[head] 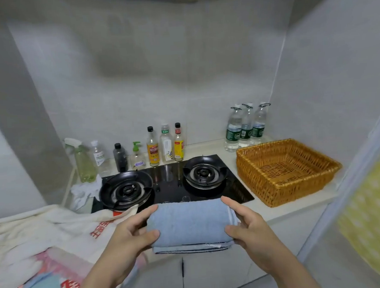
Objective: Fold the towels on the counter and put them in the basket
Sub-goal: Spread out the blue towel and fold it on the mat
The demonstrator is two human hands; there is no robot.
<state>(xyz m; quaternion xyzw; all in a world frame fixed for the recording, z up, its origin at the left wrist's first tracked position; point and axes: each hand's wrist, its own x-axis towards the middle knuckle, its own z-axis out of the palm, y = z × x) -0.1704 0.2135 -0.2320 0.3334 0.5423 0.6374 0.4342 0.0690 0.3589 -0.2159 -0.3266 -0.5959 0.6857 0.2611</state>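
Observation:
A folded blue towel (pixel 190 226) lies at the counter's front edge, just in front of the stove. My left hand (pixel 128 234) grips its left end, thumb below and fingers on top. My right hand (pixel 247 225) grips its right end the same way. A wicker basket (pixel 316 187) stands on the counter at the right, with nothing inside it. A heap of unfolded towels (pixel 39 240), cream, pink and light blue, covers the counter at the left.
A black two-burner gas stove (pixel 169 183) sits behind the towel. Several bottles (pixel 153 146) line the back wall, and three water bottles (pixel 246 127) stand behind the basket. A white rag (pixel 85 191) lies left of the stove. A yellow cloth (pixel 376 217) hangs at the right.

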